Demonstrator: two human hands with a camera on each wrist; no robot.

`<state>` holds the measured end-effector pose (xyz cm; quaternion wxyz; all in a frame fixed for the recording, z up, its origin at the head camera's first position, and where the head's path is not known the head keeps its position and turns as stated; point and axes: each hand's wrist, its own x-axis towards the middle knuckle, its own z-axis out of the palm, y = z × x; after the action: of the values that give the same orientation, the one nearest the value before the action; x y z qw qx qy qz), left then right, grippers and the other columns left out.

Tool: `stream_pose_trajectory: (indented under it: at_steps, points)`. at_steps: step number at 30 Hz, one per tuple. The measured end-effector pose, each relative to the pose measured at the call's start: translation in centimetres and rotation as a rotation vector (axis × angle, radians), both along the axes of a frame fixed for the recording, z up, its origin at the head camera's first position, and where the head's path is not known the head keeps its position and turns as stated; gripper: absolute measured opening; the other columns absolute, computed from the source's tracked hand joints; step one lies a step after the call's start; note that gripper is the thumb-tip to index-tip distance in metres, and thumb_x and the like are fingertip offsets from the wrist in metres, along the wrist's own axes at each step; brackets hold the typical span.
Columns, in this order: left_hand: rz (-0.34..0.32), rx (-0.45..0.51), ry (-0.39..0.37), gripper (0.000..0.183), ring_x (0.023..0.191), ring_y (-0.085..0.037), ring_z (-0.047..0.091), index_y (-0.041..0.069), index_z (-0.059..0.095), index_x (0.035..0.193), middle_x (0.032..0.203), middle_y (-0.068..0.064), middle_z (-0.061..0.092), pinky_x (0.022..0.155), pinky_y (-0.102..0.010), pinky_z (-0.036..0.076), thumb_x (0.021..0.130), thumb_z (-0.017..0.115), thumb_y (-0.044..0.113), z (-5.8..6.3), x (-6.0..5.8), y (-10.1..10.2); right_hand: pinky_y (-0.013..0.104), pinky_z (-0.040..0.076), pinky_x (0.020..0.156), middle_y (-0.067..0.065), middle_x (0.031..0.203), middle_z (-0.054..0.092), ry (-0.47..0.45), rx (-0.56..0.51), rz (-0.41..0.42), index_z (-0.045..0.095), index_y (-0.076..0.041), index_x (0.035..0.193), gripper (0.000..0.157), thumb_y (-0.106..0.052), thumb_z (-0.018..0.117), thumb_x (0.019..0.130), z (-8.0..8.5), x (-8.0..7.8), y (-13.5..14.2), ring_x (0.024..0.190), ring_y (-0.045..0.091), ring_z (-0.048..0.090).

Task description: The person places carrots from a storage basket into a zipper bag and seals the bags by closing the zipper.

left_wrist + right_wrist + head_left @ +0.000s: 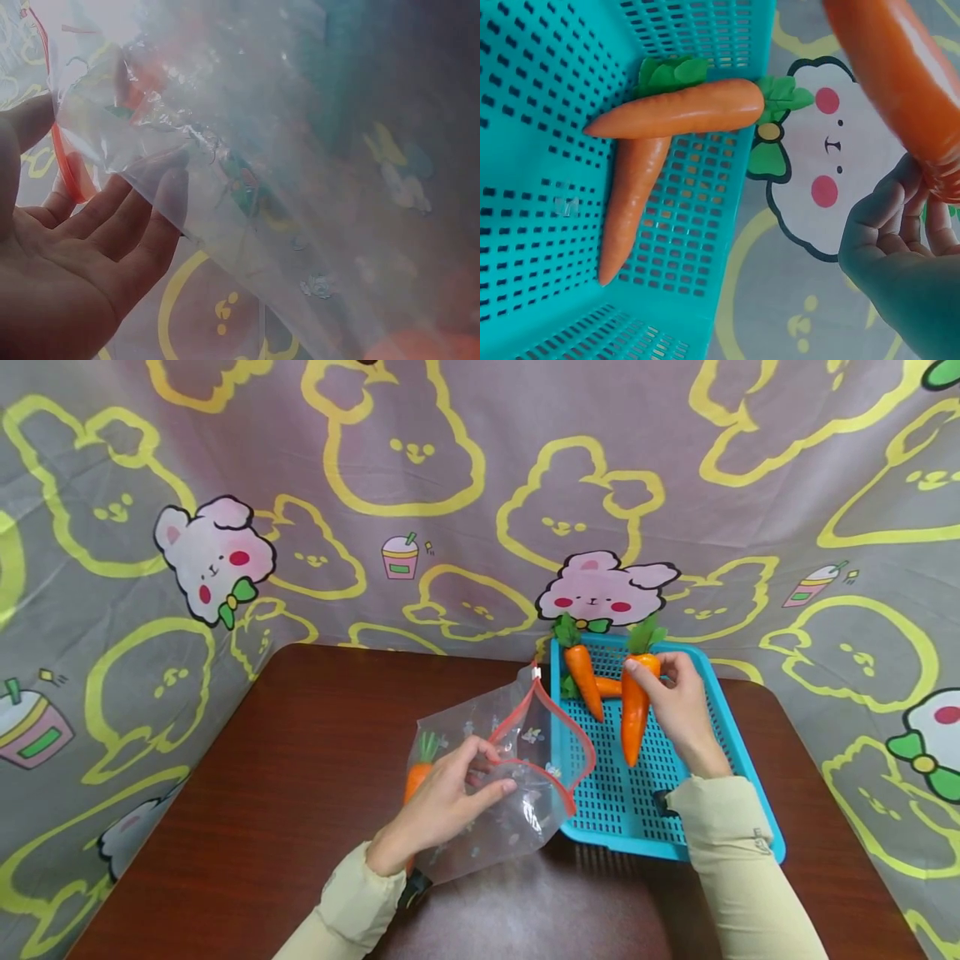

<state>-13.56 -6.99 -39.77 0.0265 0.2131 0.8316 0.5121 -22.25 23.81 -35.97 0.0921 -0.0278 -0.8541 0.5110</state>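
Note:
My right hand (678, 702) pinches an orange carrot (634, 714) near its leafy top, above the blue basket. In the right wrist view, that carrot (907, 82) points up out of the frame from the fingertips. My left hand (450, 793) holds the rim of a clear zip bag (525, 827) with a red zip edge, its mouth parted toward the basket. A carrot (418, 779) with green leaves shows at the bag's left end, partly hidden by the left hand. Thumb and fingers of the left hand (90, 262) lie at the bag's edge in the left wrist view.
Two more carrots, one upper (682, 109) crossing a lower one (634, 202), lie in the perforated blue basket (738, 752). The basket stands on the right of a dark brown table (300, 760). A patterned cloth (465, 460) hangs behind and at both sides.

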Motion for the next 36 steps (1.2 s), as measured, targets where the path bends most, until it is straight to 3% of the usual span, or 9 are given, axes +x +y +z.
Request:
stream_pose_trajectory:
  at_steps: [13,28,36]
  points:
    - [0.014,-0.025,-0.005,0.026,0.1,-0.008,0.06,0.024,0.052,0.104,0.122,0.008,0.062,0.085,-0.028,0.053,0.088,0.07,0.035,-0.1,-0.1,0.0,0.017,0.052,0.069,-0.004,0.107,0.052,0.072,-0.096,0.013,0.047,-0.017,0.113,0.034,-0.045,0.054,0.095,0.6,0.3,-0.4,0.088,0.012,0.057]
    - [-0.002,-0.019,0.018,0.026,0.1,-0.009,0.06,0.021,0.053,0.104,0.12,0.006,0.062,0.084,-0.028,0.053,0.089,0.069,0.035,-0.2,-0.2,0.0,0.016,0.05,0.071,-0.007,0.107,0.055,0.143,-0.15,0.016,0.05,-0.016,0.115,0.03,-0.04,0.055,0.097,1.3,0.9,-1.0,0.093,0.011,0.056]
    - [0.0,-0.002,0.029,0.027,0.097,-0.009,0.062,0.018,0.055,0.107,0.117,0.005,0.063,0.084,-0.032,0.054,0.089,0.069,0.034,-0.2,-0.3,0.1,0.015,0.052,0.072,-0.003,0.105,0.055,0.12,-0.318,0.052,0.049,-0.019,0.11,0.024,-0.036,0.058,0.095,1.7,1.3,-1.4,0.09,0.012,0.056]
